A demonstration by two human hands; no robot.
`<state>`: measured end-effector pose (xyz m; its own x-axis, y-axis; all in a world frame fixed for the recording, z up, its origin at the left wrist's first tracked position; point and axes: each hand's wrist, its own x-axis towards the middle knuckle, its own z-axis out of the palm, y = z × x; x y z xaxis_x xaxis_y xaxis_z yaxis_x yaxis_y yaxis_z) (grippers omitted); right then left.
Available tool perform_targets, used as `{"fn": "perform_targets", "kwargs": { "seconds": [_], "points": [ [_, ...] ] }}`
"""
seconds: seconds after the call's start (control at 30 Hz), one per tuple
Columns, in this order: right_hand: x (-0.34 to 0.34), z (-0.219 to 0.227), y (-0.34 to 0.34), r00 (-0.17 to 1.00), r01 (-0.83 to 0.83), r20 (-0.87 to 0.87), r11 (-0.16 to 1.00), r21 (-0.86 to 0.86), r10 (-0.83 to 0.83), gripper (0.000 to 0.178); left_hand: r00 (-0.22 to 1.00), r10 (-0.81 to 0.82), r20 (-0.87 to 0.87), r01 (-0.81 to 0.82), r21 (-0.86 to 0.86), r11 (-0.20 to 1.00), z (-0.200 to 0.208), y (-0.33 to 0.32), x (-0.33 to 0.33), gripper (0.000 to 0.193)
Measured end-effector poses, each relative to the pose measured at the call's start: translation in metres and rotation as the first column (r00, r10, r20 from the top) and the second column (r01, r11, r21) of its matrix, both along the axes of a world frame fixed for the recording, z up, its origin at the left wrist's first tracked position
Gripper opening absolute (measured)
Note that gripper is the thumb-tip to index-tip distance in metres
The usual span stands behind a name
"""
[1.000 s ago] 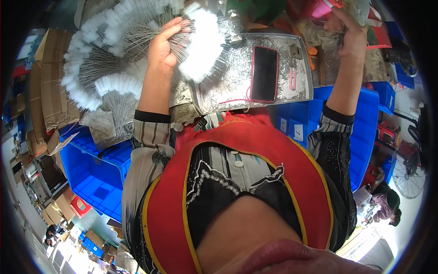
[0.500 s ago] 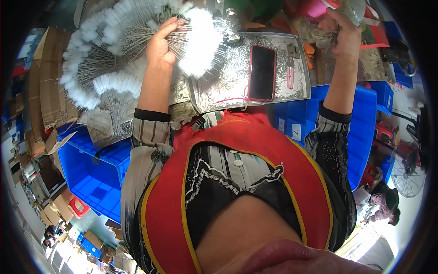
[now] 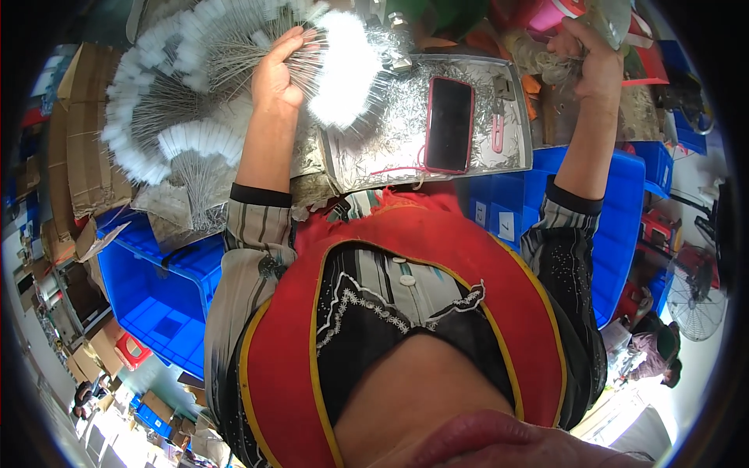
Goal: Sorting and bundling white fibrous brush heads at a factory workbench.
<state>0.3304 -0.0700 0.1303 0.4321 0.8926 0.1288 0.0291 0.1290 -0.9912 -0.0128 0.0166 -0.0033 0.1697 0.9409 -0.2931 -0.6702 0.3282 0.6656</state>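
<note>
My left hand (image 3: pixel 278 76) is closed round the thin wire stems of a bundle of small white-bristled wire brushes (image 3: pixel 341 70), whose bright heads fan out to the right. More such wire brushes (image 3: pixel 199 144) lie in fanned heaps on the left of the worktop. At the far right my right hand (image 3: pixel 597 66) is closed, fingers curled, against a tangle of pale, thin loops (image 3: pixel 552 64) that look like rubber bands. What exactly its fingers grip is hidden. A pink container (image 3: pixel 552 14) and a clear plastic bag (image 3: pixel 607 19) are just beyond it.
Between my hands a metal tray (image 3: pixel 374 160) holds many short wire bits and a phone (image 3: pixel 450 125) in a red case. A pink-handled tool (image 3: pixel 498 129) lies beside the phone. Blue bins (image 3: pixel 168 308) stand below the worktop on both sides. Cardboard (image 3: pixel 97 140) stands at left.
My right hand has shifted very slightly to the right at the pale loops. My left hand keeps its hold on the brush bundle, almost unmoved.
</note>
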Motion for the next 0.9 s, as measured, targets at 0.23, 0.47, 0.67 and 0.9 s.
{"fn": "perform_targets", "kwargs": {
  "seconds": [0.23, 0.47, 0.67, 0.9],
  "points": [
    [-0.036, 0.003, 0.000, 0.979, 0.190, 0.045, 0.972, 0.139, -0.197, 0.016, 0.999, 0.039, 0.024, -0.039, -0.013, 0.999, -0.001, -0.001, -0.003, 0.034],
    [-0.002, -0.051, 0.004, 0.952, -0.004, 0.289, 0.938, 0.345, -0.102, 0.017, 0.956, -0.234, -0.178, 0.241, 0.018, 0.970, 0.010, -0.002, -0.004, 0.028],
    [-0.009, -0.001, 0.000, 0.999, -0.007, -0.038, 0.998, 0.055, 0.009, 0.017, 0.950, -0.278, -0.144, 0.290, 0.070, 0.954, 0.007, -0.006, -0.006, 0.029],
    [-0.021, 0.001, -0.003, 0.983, 0.095, 0.149, 0.992, 0.084, -0.106, 0.021, 0.982, -0.188, 0.000, 0.188, 0.046, 0.981, -0.004, -0.009, -0.005, 0.030]
  ]
}}
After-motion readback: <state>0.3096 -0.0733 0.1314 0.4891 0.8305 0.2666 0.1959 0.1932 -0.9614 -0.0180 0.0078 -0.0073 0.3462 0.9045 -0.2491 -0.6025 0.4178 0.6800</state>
